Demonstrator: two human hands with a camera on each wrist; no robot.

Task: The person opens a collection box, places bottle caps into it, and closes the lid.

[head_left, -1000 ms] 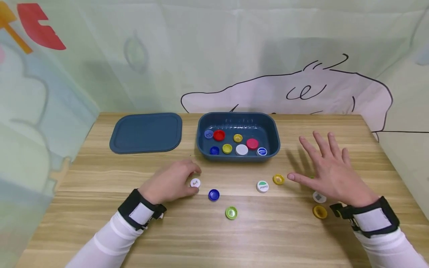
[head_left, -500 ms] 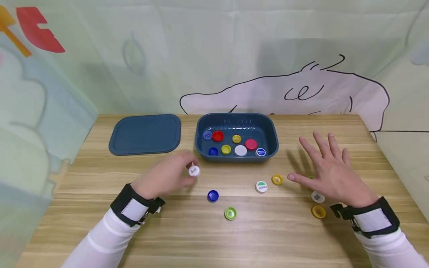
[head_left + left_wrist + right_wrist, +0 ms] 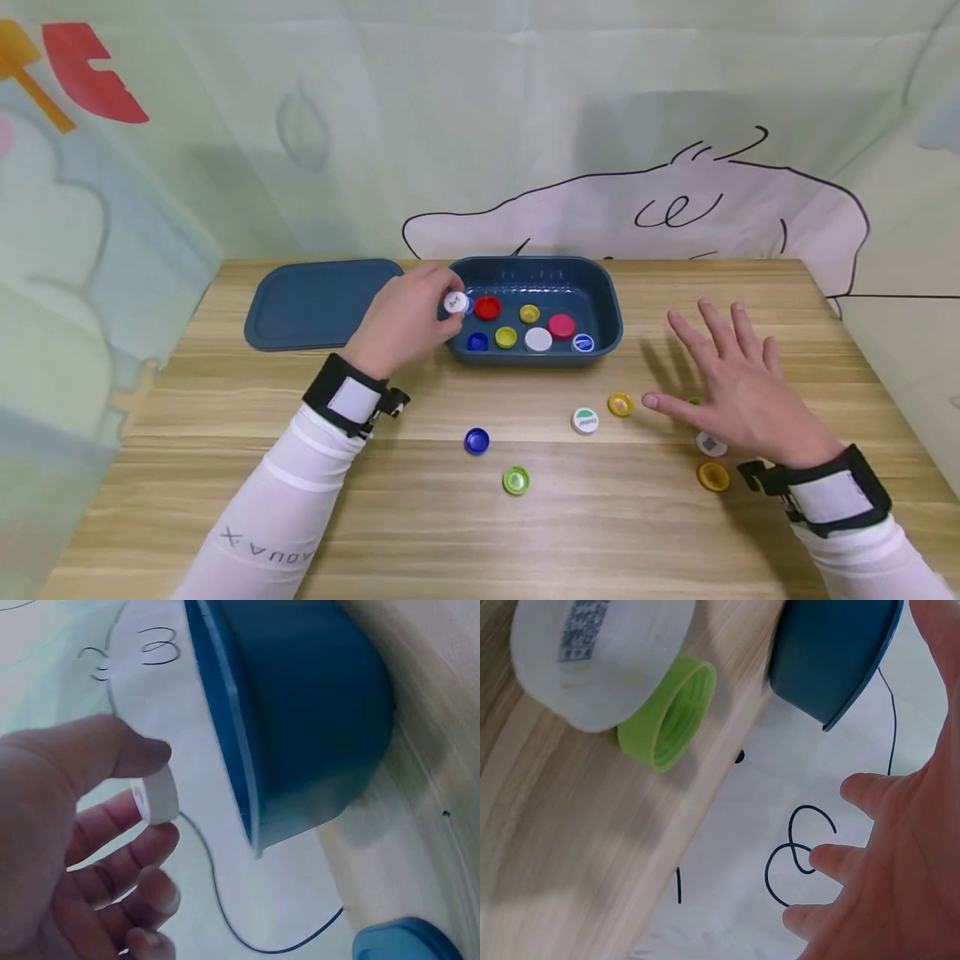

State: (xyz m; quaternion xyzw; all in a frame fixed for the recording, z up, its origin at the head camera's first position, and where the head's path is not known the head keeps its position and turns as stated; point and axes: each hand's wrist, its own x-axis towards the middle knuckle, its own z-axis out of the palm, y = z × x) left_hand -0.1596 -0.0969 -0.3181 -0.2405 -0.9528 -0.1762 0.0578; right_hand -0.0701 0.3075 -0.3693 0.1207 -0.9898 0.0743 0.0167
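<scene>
Box [image 3: 534, 359] walls stand just under and to the right of your left hand [image 3: 405, 321], whose thumb and fingers pinch a white cap [image 3: 455, 302] above the left end of the rim. Right of that pinch, inside, lie a red cap [image 3: 487, 307], two yellow caps [image 3: 506, 337], a pink cap [image 3: 561, 326], a plain white one [image 3: 537, 339] and a blue-and-white one [image 3: 582, 342]; a dark blue cap [image 3: 477, 342] sits a little nearer you. The lid [image 3: 318, 304] lies left of your grip. On the table [image 3: 420, 525], nearer you than the grip, are a blue cap [image 3: 476, 441] and a lime cap [image 3: 516, 480]; farther right, a green-and-white cap [image 3: 585, 421] and a yellow-orange one [image 3: 620, 405].

Your right hand [image 3: 738, 400] is spread, holding nothing, with an amber cap [image 3: 713, 476] near its wrist.

Your pinched cap half covers a pale blue one [image 3: 470, 305], and your left hand hides the box's left end and a corner of the lid. Your right hand overlaps a coded cap [image 3: 711, 443] and nearly all of a green cap [image 3: 667, 712]; its own wrist view cuts the coded cap off at the top. From your left wrist, the box's contents are out of sight.
</scene>
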